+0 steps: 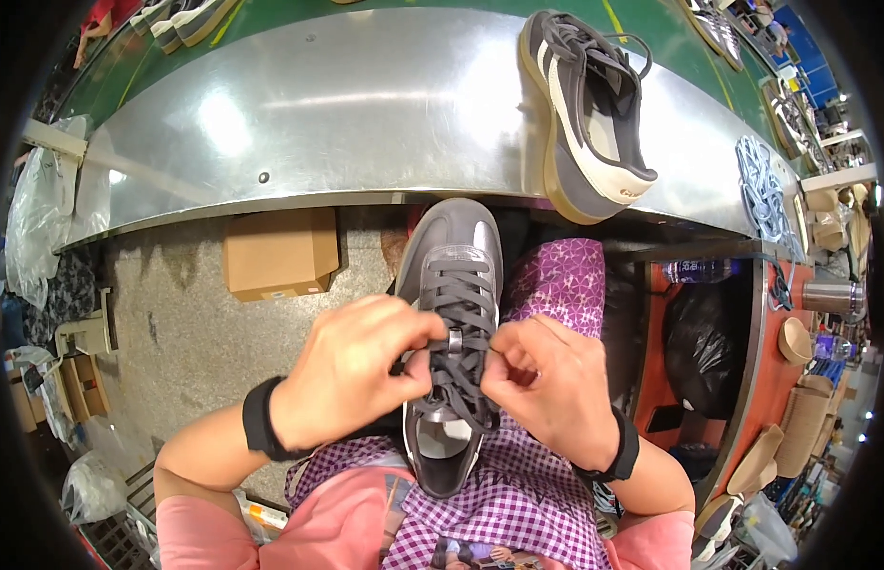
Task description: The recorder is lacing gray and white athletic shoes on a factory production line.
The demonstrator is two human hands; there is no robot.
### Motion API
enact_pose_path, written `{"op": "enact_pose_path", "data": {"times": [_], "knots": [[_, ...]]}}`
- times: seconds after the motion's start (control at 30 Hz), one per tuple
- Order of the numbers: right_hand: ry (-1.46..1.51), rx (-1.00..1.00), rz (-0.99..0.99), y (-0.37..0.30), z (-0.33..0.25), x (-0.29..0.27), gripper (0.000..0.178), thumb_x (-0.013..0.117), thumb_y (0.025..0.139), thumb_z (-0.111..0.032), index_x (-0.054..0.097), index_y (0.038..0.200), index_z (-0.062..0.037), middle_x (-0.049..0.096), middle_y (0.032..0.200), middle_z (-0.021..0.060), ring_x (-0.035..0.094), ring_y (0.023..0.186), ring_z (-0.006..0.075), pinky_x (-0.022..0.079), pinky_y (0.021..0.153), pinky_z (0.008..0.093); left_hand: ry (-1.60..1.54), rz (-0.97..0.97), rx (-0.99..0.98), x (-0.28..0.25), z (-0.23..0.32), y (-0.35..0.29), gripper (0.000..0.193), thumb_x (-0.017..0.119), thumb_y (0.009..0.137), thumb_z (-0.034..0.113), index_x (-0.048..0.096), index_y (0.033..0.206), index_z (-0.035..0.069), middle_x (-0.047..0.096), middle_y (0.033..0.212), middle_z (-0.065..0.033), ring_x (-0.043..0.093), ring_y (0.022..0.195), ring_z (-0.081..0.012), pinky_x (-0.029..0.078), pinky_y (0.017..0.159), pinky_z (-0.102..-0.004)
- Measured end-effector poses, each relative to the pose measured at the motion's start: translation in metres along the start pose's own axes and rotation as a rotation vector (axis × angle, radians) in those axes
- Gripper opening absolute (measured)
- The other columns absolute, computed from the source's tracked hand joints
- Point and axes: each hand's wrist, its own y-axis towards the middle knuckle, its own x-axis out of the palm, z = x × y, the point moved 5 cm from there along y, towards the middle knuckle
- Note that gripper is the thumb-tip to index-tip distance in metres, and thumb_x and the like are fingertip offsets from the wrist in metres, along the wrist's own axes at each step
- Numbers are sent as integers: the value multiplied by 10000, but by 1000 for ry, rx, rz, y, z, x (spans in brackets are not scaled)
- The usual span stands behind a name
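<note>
A grey sneaker (456,237) with a dark lace (461,285) rests over my lap, its toe pointing away from me toward the table edge. The lace crosses in rows up the tongue and bunches loosely near the ankle opening. On the left side of the lacing, my left hand (352,370) pinches the lace between thumb and forefinger. From the opposite side my right hand (561,389) is closed in a pinch at the lace too, its fingertips partly hiding it. A matching sneaker (604,133) with white stripes lies on the metal table, its lace looped loosely.
Ahead curves a shiny metal table (366,123), with a green belt (290,24) carrying more shoes behind it. A cardboard box (280,252) sits on the floor below. Light blue laces (767,195) hang at the right, above an orange-sided shelf (770,351) holding a black bag (703,342).
</note>
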Motion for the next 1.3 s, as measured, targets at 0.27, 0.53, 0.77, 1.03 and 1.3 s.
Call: {"op": "enact_pose_path", "data": {"times": [0.27,0.53,0.77,1.03,1.3], "knots": [[-73,8,49,-5,2,-10,149,732,745,-76,602,799,-27,551,700,81,564,560,208,436,493,306,9,36,-126,-9,-5,-10,248,723,664,54,622,891,45,563,806,-81,576,734,-265,483,646,-367],[79,-2,-125,-15,-4,0,163,717,790,-117,585,831,-31,567,778,104,567,746,307,441,659,398,-436,-354,-39,0,-13,3,169,742,723,74,641,855,41,559,934,-89,557,873,-254,467,763,-330],[104,18,-182,-12,-8,-4,121,712,799,-71,607,826,-16,609,760,96,600,712,263,465,642,349,251,128,229,-6,9,-7,302,753,555,3,707,844,75,542,663,-11,526,581,-193,417,478,-314],[280,-126,-344,-17,2,-31,92,663,856,-107,625,863,-24,598,784,100,589,735,293,468,648,373,164,6,251,-3,29,-28,334,766,661,286,680,939,123,606,909,-18,594,817,-182,458,622,-293],[101,15,-170,16,7,-10,97,688,787,-66,627,838,-10,614,749,114,604,680,274,467,605,353,410,158,472,20,36,-43,152,647,716,147,660,866,123,618,888,15,579,774,-109,407,642,-256]]}}
